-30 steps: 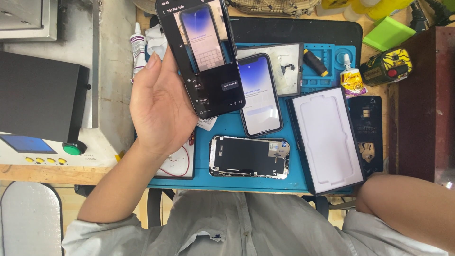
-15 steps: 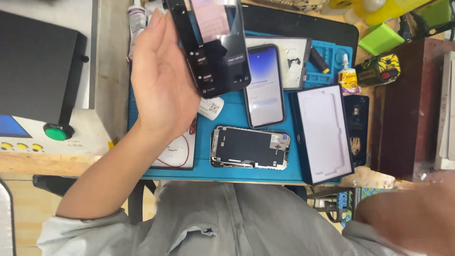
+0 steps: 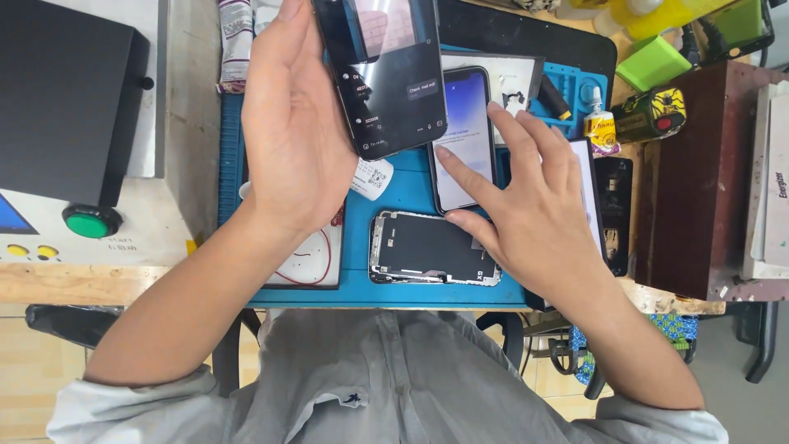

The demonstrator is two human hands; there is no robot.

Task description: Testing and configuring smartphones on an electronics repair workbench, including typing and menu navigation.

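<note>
My left hand holds up a black smartphone with a lit screen, raised over the blue work mat. My right hand is spread open, and its index fingertip rests on the lit screen of a second smartphone lying flat on the mat. Just below that phone lies a bare phone display panel, face down, near my right thumb. A dark flat panel is mostly hidden under my right hand.
A black box sits on a white machine with a green button at the left. At the back right are a small glue bottle, a green block and a dark red box. A dark phone part lies by the mat's right edge.
My right hand has come in from the lower right and now touches the lying phone's screen. My left hand has lifted the held phone a little higher and further away.
</note>
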